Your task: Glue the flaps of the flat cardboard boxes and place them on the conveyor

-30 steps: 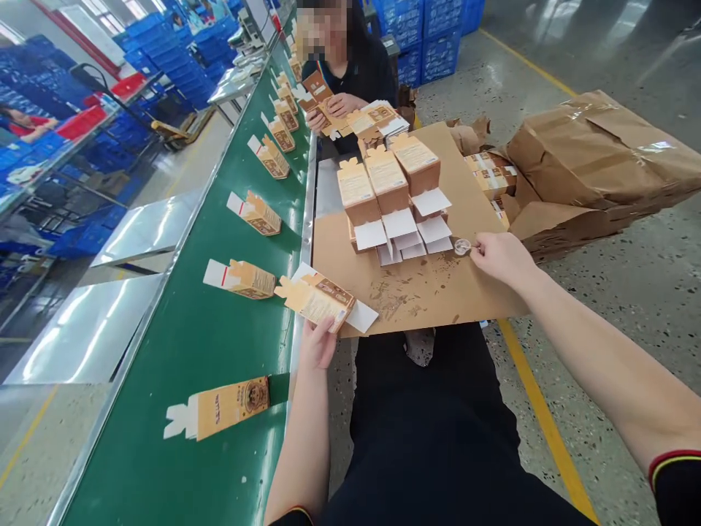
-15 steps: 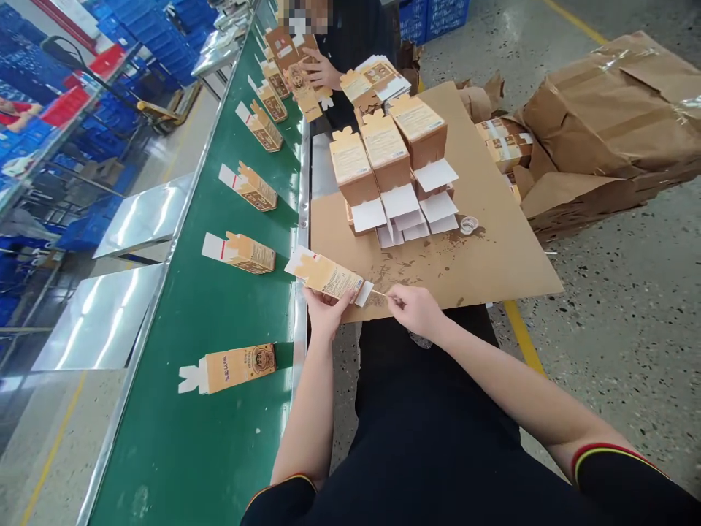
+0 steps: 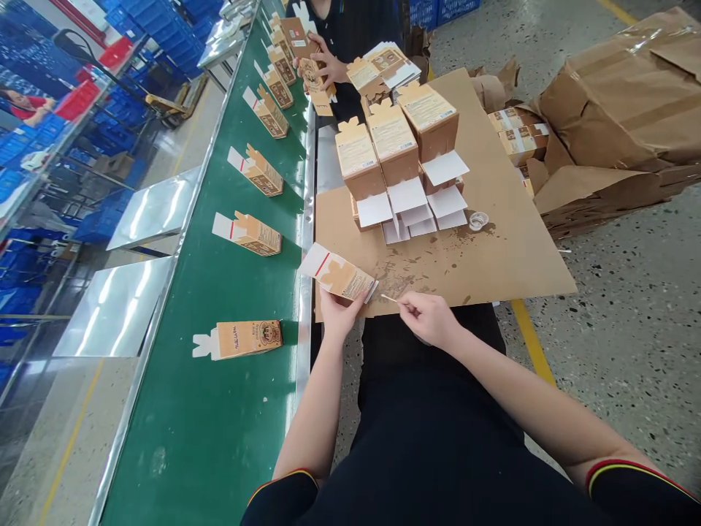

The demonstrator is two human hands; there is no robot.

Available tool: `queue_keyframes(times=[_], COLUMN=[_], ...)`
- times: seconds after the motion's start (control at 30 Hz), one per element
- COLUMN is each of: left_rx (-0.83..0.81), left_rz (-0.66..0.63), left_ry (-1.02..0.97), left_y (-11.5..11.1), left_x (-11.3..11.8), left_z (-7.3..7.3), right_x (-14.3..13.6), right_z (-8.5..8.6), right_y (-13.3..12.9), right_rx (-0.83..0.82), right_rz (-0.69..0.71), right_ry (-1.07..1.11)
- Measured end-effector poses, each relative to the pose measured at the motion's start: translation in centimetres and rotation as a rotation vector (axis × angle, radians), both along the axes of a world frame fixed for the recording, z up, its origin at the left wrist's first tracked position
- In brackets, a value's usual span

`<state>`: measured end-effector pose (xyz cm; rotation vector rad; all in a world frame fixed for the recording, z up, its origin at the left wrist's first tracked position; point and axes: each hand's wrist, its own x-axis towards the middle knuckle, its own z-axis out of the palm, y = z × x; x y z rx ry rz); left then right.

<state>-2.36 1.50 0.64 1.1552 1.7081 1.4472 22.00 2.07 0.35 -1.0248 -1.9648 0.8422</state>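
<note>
My left hand (image 3: 340, 315) is closed around a tan printed carton (image 3: 345, 279), which lies tilted over the near left edge of the brown cardboard sheet (image 3: 504, 256). The carton's white flap with a red stripe points toward the conveyor. Between the thumb and fingers of my right hand (image 3: 430, 318) is a thin cotton swab (image 3: 389, 297). Its pale tip is a short way from the carton's right end, not touching it. Farther back on the sheet stand stacked cartons (image 3: 391, 139) with white flaps hanging open. A small clear cup (image 3: 478, 221) sits beside dark wet spots.
On the left runs a green conveyor belt (image 3: 219, 424) carrying a row of cartons (image 3: 257, 237). A co-worker's hands (image 3: 327, 64) hold another carton at the far end, near flat cartons (image 3: 386, 67). A large brown paper bundle (image 3: 607, 109) stands on the floor at right.
My right hand has drawn the swab back from the carton's end. My left hand has tipped the carton so more of its flap end shows. The view has shifted slightly.
</note>
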Motion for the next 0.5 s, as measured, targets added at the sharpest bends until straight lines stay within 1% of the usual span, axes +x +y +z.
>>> queue_keyframes(times=[0.13,0.23,0.33,0.43,0.5], left_rx=[-0.033,-0.036,-0.040,-0.050,-0.039], left_rz=[0.006,0.018,0.027,0.038,0.054], left_ry=[0.046,0.097,0.122,0.074,0.056], left_y=[-0.3,-0.3,-0.4,-0.4,-0.2], left_x=[0.8,1.0,1.1,1.0,1.2], left_z=[-0.6,-0.7,-0.7,-0.6,-0.6], right_x=[3.1,4.5,5.4,5.9,5.9], right_z=[0.7,1.2,1.6,1.9,2.1], right_y=[-0.8,-1.5,-2.5,-3.6,-4.2], right_rx=[-0.013,-0.034,-0.091,-0.182,-0.234], right_rz=[-0.136,-0.204,-0.250,-0.289,-0.286], right_ry=[0.071,0.086,0.077,0.042,0.028])
